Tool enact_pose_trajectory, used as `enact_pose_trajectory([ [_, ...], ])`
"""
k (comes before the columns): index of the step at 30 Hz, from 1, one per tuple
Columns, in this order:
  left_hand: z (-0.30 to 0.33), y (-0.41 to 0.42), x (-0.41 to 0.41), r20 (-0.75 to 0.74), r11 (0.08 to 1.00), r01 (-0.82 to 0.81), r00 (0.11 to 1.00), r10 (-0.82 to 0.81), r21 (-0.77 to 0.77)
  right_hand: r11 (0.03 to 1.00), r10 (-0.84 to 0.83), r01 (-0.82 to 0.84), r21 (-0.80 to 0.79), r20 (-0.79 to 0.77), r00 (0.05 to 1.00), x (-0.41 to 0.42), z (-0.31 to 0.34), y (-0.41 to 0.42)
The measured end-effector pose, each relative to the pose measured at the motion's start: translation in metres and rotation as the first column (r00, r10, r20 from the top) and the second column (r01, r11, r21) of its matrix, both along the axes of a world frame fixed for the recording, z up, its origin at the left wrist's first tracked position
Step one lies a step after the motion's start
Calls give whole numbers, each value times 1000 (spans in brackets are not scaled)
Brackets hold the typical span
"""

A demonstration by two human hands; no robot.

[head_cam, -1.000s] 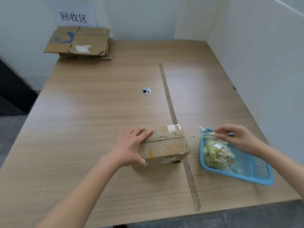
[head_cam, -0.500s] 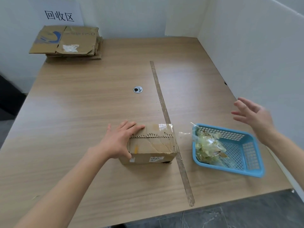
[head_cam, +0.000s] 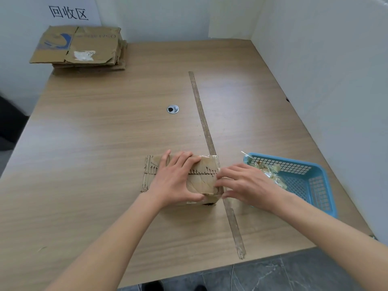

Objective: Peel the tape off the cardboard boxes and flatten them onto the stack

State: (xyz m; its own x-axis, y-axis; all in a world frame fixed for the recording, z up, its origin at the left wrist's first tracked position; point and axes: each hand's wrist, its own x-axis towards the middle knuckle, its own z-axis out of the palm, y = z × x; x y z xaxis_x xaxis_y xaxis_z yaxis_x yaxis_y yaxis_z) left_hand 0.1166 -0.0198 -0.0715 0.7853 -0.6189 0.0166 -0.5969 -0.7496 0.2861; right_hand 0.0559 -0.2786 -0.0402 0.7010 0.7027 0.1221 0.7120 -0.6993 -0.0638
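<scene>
A small brown cardboard box [head_cam: 204, 181] with torn, jagged flap edges lies on the wooden table [head_cam: 105, 154], near the front. My left hand [head_cam: 176, 181] lies across its top, fingers reaching the far edge and thumb wrapped over the near edge. My right hand [head_cam: 245, 185] comes in from the right, its extended fingertips touching the box's right end, where clear tape shows. I cannot tell whether they pinch the tape. The stack of flattened boxes [head_cam: 79, 47] sits at the far left corner.
A blue plastic basket [head_cam: 310, 185] holding crumpled clear tape [head_cam: 270, 173] stands just right of the box. A long brown strip [head_cam: 204, 124] runs down the table, with a round metal grommet [head_cam: 172, 109] left of it. White partition walls close off the back and right.
My right hand left the basket, lifted towards the wall, then came down to the box's right end. My left hand slid from the box's left side onto its top.
</scene>
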Motion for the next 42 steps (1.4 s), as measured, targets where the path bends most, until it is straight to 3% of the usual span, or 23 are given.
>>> enact_pose_trajectory([
  [6,2,-2,-2,-17,999,-16,1000,15,-39,988,64,-69,-135,-39,997,21,10,8],
  [11,4,-3,1,-37,997,-29,999,27,-67,987,101,-98,-125,18,995,19,4,6],
  [17,3,-3,2,-33,995,-39,999,37,-90,996,0,-2,93,25,1000,-4,-15,-6],
  [20,2,-2,3,-21,996,-39,999,37,-84,940,-135,143,309,-48,990,-19,-22,-13],
  [23,2,-5,3,-14,996,-42,999,41,-73,894,-238,220,390,-3,971,-38,-31,-13],
  [26,2,-6,3,-4,997,-42,999,42,-70,874,-324,304,379,-14,946,-48,-36,-2],
  [30,1,-6,3,-5,997,-39,999,38,-66,893,-410,369,256,126,904,-42,-49,21],
  [33,0,-6,2,-2,998,-37,999,36,-57,861,-469,402,311,185,863,-40,-60,27],
  [36,-1,-7,2,-2,997,-41,999,41,-69,861,-443,331,385,248,862,-46,-65,23],
  [42,-2,-7,2,2,997,-44,999,44,-66,847,-428,295,443,239,871,-50,-64,21],
])
